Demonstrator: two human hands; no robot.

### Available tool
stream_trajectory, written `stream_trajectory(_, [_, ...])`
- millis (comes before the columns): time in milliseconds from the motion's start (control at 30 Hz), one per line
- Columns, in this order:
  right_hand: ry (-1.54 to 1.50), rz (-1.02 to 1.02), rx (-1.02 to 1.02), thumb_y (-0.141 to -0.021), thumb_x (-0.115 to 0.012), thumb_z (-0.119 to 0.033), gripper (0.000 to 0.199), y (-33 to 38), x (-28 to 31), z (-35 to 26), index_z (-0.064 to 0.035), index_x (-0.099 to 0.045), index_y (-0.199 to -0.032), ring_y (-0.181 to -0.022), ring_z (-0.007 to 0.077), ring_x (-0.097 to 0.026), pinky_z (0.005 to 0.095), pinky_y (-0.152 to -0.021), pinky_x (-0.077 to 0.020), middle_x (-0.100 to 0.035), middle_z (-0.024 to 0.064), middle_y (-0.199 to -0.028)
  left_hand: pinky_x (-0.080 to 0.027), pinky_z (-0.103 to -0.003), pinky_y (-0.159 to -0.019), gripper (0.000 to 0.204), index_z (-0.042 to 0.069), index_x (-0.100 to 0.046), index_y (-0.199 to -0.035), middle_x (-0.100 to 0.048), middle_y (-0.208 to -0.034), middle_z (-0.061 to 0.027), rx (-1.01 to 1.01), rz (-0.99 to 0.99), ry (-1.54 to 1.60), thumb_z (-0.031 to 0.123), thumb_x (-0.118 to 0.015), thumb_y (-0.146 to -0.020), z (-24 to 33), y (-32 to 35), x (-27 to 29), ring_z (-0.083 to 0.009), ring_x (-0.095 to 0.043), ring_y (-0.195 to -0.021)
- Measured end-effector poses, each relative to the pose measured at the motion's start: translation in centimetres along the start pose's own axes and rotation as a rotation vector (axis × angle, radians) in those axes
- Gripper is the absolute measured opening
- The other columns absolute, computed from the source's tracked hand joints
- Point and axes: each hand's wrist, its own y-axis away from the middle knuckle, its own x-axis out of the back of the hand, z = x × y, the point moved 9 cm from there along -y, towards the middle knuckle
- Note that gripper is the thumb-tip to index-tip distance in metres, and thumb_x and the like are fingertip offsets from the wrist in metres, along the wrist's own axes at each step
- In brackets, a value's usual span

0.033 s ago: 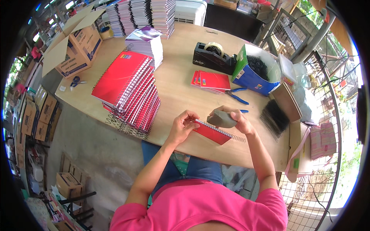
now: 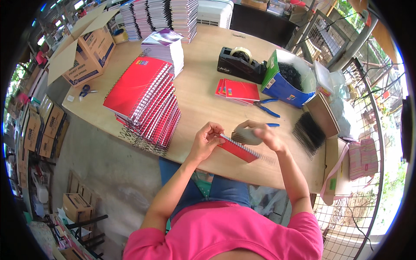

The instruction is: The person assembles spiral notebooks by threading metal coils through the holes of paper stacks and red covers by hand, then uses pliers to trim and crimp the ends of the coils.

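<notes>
A small red spiral-bound notebook [image 2: 237,150] is held just above the near edge of the wooden table [image 2: 197,99]. My left hand [image 2: 207,139] pinches its left end between fingers and thumb. My right hand [image 2: 265,133] grips a flat grey-beige piece [image 2: 245,136] and presses it against the notebook's wire-bound top edge. The wire spine runs on to the right past my right wrist. Both forearms come up from the lower edge, above a pink shirt.
A tall slanted stack of red spiral notebooks [image 2: 145,99] stands to the left. Ahead lie a few small red notebooks [image 2: 238,90], blue-handled pliers [image 2: 266,108], a black tape dispenser [image 2: 238,63], a blue box of black coils [image 2: 284,82] and loose black wire combs [image 2: 310,132]. Cardboard box [image 2: 84,54] and scissors [image 2: 86,91] far left.
</notes>
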Motion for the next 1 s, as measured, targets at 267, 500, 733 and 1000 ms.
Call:
stream_trajectory(267, [0.651, 0.058, 0.024, -0.099, -0.049, -0.035, 0.047, -1.9, 0.1, 0.9, 0.0042, -0.062, -0.122, -0.096, 0.0220, -0.067, 0.0348, -0.086, -0.0508, -0.069, 0.0152, -0.107, -0.057, -0.024, -0.078, 0.047, 0.005, -0.047, -0.118, -0.066, -0.093, -0.0060, 0.099, 0.000, 0.076, -0.008, -0.076, -0.084, -0.6, 0.0, -0.5, -0.0104, -0.066, -0.086])
stream_trajectory(500, [0.591, 0.016, 0.005, -0.101, -0.047, -0.045, 0.055, -2.2, 0.0, 0.5, 0.0017, -0.067, -0.122, -0.111, 0.0290, -0.063, 0.0383, -0.091, -0.0513, -0.064, 0.0191, -0.121, -0.061, -0.028, -0.072, 0.049, 0.008, -0.046, -0.118, -0.066, -0.098, -0.0083, 0.059, 0.007, 0.082, -0.012, -0.074, -0.083, -0.9, -0.2, 0.1, -0.0131, -0.067, -0.087])
stream_trajectory(733, [1.312, 0.489, 0.042, -0.087, -0.073, -0.037, 0.052, 5.0, 4.5, 0.5, -0.0084, -0.062, -0.129, -0.122, 0.0354, -0.051, 0.0496, -0.107, -0.0380, -0.055, 0.0153, -0.130, -0.055, -0.023, -0.077, 0.058, 0.010, -0.044, -0.132, -0.067, -0.102, -0.0085, 0.085, 0.097, 0.070, -0.012, -0.070, -0.086, 2.2, 1.2, 0.5, -0.0088, -0.063, -0.086])
stream_trajectory(1000, [1.292, 0.484, 0.408, -0.076, -0.082, -0.029, 0.053, 5.6, 1.4, -8.3, -0.0091, -0.066, -0.123, -0.107, 0.0328, -0.061, 0.0460, -0.097, -0.0462, -0.062, 0.0125, -0.114, -0.052, -0.021, -0.078, 0.069, 0.012, -0.032, -0.150, -0.070, -0.114, -0.0163, 0.094, 0.022, 0.001, -0.009, -0.063, -0.092, 5.0, 1.1, -2.4, -0.0082, -0.063, -0.089])
